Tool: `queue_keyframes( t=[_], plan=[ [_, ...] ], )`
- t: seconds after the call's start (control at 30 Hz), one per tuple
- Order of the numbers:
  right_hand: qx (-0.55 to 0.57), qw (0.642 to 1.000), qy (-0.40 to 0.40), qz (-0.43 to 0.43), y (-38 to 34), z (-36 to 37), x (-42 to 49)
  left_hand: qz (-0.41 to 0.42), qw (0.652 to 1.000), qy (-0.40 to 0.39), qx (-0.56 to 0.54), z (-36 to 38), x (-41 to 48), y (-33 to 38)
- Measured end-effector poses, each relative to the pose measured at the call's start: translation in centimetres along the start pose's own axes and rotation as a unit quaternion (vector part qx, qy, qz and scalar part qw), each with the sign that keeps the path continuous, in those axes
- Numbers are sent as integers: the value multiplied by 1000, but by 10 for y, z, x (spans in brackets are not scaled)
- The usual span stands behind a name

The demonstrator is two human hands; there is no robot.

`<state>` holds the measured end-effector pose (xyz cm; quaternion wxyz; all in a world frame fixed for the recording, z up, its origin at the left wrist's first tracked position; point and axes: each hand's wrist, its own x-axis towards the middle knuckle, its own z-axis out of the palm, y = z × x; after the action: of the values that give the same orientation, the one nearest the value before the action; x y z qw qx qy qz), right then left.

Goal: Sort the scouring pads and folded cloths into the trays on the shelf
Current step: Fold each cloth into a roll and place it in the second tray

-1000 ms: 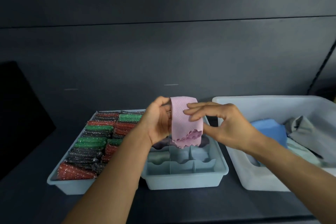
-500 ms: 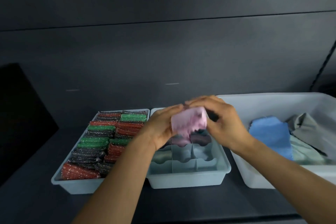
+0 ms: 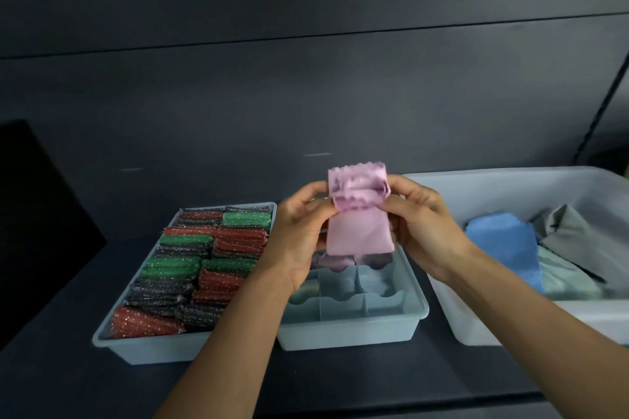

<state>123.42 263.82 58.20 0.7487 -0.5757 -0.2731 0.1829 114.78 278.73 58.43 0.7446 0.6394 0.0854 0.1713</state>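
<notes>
A folded pink cloth [image 3: 357,235] with scalloped edges hangs above the divided middle tray [image 3: 350,330]. My left hand [image 3: 299,231] pinches its left edge and my right hand [image 3: 418,224] pinches its right edge, both near the upper fold. Purple folded cloths [image 3: 335,263] sit in the back compartments of that tray, partly hidden by the pink cloth. The left tray [image 3: 143,347] is packed with red, green and dark scouring pads [image 3: 204,262].
A large white bin [image 3: 452,313] at the right holds loose blue [image 3: 503,248], grey [image 3: 575,238] and pale green cloths. All containers stand on a dark shelf against a dark back wall. The shelf front edge runs along the bottom.
The pink cloth hung long between both hands, then was bunched low over the tray; now it is raised and turned with its scalloped edges on top.
</notes>
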Motion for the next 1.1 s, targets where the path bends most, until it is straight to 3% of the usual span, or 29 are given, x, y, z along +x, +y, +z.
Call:
queue_keyframes(
  t=[0.13, 0.27, 0.37, 0.57, 0.63, 0.73, 0.93, 1.1],
  plan=[
    [9, 1000, -8, -4, -3, 4, -4, 3, 1000, -4, -8, 1, 1, -1],
    [-112, 991, 6, -68, -3, 5, -4, -80, 996, -8, -50, -1, 1, -1],
    [-171, 983, -10, -72, -2, 7, -7, -105, 992, -68, 22, -5, -2, -5],
    [-107, 994, 13, 20, 6, 5, -8, -27, 999, -27, 28, -12, -3, -15],
    [-156, 986, -27, 55, 8, 5, -10, 29, 996, -9, 79, -11, -6, -15],
    [-157, 985, -53, 37, 15, 7, -11, 81, 990, -22, 116, -14, -10, -19],
    [30, 993, -63, 93, 23, 6, -11, 2, 994, -103, -25, -33, -10, -29],
    [6, 984, -66, 164, 26, 6, -13, -97, 980, -174, -5, -54, -2, -30]
  ],
)
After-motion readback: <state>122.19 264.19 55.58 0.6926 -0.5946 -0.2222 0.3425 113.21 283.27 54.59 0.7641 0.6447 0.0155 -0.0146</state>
